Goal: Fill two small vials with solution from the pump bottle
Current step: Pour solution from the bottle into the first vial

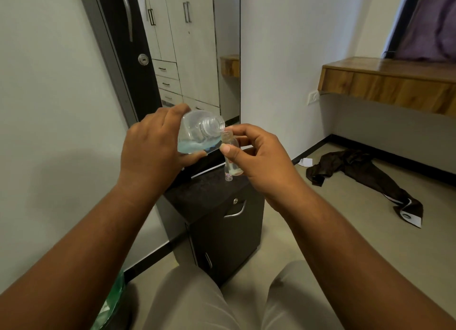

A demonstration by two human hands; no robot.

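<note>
My left hand (pixel 153 147) grips a clear bottle (pixel 199 132) with its pump removed, tipped sideways so its threaded neck points right. Pale blue solution pools along its lower side. My right hand (pixel 256 154) pinches a small clear vial (pixel 230 166) between thumb and fingers, held nearly upright with its mouth right under the bottle's neck. A little liquid shows at the vial's bottom. Both are held in the air above a small black cabinet (pixel 217 206). A second vial and the pump are not visible.
The black cabinet has a drawer handle and a lower door, standing against a mirror (pixel 192 53) and a white wall. A wooden shelf (pixel 389 80) is mounted at right. Dark cloth (pixel 357 176) lies on the floor. My knees are at the bottom.
</note>
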